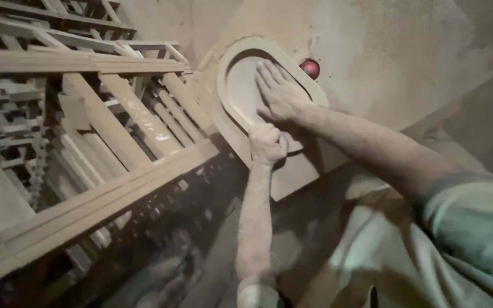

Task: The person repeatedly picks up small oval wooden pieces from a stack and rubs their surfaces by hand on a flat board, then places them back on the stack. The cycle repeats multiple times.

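While the right hand lies flat and open, fingers spread, on the recessed middle of the oval wooden panel, the left hand is clenched into a fist at the panel's near edge; whether it grips the rim or some small thing cannot be told. The panel lies on a dusty flat board that serves as a work surface, and the near end of the panel seems to reach to the board's edge. From here the piece could well slide or tip off that edge if the flat palm pushes harder than the fist holds, since the dust likely leaves little friction. A round red object sits just beside the panel's far rim, close to the right fingertips, and could be knocked. To the left stands a stack of wooden frames and slats, close against the board, leaving little room on that side
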